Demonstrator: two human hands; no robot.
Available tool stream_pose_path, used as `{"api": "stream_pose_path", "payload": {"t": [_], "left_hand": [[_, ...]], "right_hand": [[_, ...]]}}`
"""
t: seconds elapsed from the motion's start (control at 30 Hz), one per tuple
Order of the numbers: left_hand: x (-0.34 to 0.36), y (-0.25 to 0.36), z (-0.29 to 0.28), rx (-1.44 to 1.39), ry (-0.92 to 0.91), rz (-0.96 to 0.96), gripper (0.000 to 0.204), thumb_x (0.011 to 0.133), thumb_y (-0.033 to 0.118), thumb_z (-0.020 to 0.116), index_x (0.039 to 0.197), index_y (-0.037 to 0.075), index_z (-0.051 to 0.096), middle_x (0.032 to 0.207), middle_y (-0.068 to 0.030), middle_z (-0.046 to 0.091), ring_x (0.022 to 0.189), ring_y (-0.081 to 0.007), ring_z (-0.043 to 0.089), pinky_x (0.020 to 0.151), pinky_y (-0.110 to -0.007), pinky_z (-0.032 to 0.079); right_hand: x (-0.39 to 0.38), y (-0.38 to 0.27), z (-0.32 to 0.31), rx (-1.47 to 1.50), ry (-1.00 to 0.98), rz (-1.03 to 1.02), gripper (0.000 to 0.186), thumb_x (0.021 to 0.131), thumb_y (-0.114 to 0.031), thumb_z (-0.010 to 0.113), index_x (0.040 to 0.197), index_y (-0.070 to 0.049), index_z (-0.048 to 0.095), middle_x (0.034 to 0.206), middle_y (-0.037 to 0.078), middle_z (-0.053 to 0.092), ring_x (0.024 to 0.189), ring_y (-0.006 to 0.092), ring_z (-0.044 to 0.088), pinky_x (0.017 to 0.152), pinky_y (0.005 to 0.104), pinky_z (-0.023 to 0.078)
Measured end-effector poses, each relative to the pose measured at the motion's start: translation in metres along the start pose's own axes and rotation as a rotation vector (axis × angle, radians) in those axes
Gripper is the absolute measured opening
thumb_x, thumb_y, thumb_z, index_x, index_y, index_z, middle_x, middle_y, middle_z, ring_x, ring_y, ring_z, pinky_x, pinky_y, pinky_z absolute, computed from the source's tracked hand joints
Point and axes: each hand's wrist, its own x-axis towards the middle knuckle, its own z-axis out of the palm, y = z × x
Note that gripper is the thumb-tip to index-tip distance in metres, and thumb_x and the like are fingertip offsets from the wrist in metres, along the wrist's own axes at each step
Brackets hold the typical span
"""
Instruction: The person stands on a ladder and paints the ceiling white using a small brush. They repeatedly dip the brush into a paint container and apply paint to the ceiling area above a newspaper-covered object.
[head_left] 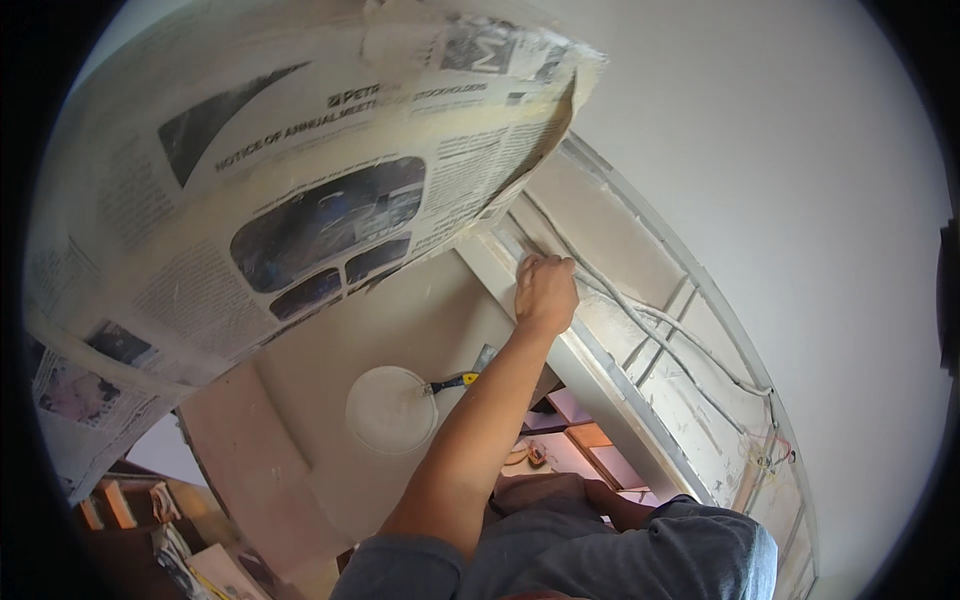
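My left hand (546, 292) grips the long edge of a pale ledge (490, 265), fingers curled over it beside grey cables (650, 340) that run in a recessed channel. Below my left forearm, a white round container (390, 410) holds pale material, with a yellow-and-black putty knife (449, 383) at its rim, partly behind the arm. A large curved surface (170, 230) at upper left is masked with newspaper and tape. Part of my right arm shows at the bottom; its hand is hidden behind my body and left arm.
A smooth white surface (830, 200) curves away on the right, bordered by a metal track with loose wires (768, 460). At lower left are a pinkish board (240, 450) and cluttered wooden shelving (125, 510). Far below, past the ledge, coloured compartments (590, 440) show.
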Motion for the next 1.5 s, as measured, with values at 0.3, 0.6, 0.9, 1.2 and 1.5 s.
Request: {"api": "stream_pose_path", "payload": {"t": [0.3,0.6,0.9,1.2,1.5], "left_hand": [[-0.003,0.003,-0.011,0.048,-0.048,0.029,0.018,0.095,0.003,0.062,0.102,0.006,0.078,0.104,-0.0172,0.078,0.112,-0.0333,0.072,0.119,-0.046,0.043],[-0.003,-0.001,-0.002,0.032,0.038,0.057,0.025,0.094,0.006,0.063,0.116,0.004,0.075,0.109,-0.0204,0.077,0.112,-0.0396,0.07,0.111,-0.05,0.048],[-0.078,0.024,-0.074,-0.619,0.222,0.122,0.042,0.087,-0.014,0.054,0.126,-0.004,0.067,0.122,-0.023,0.067,0.121,-0.043,0.063,0.106,-0.049,0.052],[-0.42,0.005,-0.221,-0.011,0.675,-0.657,0.016,0.096,-0.002,0.071,0.111,0.002,0.074,0.098,-0.0099,0.075,0.089,-0.0213,0.072,0.084,-0.035,0.057],[-0.688,0.023,-0.098,-0.002,0.421,-1.635,0.057,0.101,0.039,0.077,0.138,-0.001,0.063,0.12,-0.0226,0.074,0.109,-0.0378,0.073,0.096,-0.047,0.056]], "right_hand": [[-0.056,-0.111,-0.128,-0.188,0.011,-0.016,0.027,0.096,-0.021,0.062,0.106,-0.006,0.082,0.107,0.022,0.079,0.098,0.0375,0.079,0.085,0.05,0.06],[-0.185,-0.233,-0.41,0.044,1.566,0.067,0.049,0.085,-0.012,0.088,0.131,-0.008,0.071,0.123,0.018,0.067,0.124,0.0389,0.062,0.107,0.0508,0.048],[-0.134,-0.196,-0.396,0.096,1.483,0.055,0.065,0.084,-0.012,0.089,0.144,-0.009,0.066,0.137,0.019,0.059,0.128,0.0408,0.058,0.109,0.0509,0.045],[-0.133,-0.19,-0.397,-0.021,1.489,-0.164,0.054,0.092,-0.004,0.083,0.142,-0.001,0.065,0.132,0.021,0.065,0.128,0.0395,0.059,0.112,0.0486,0.046],[-0.13,-0.176,-0.398,-0.017,1.39,-0.115,0.054,0.102,-0.015,0.077,0.152,-0.007,0.06,0.143,0.018,0.057,0.134,0.0357,0.055,0.117,0.0473,0.043]]}}
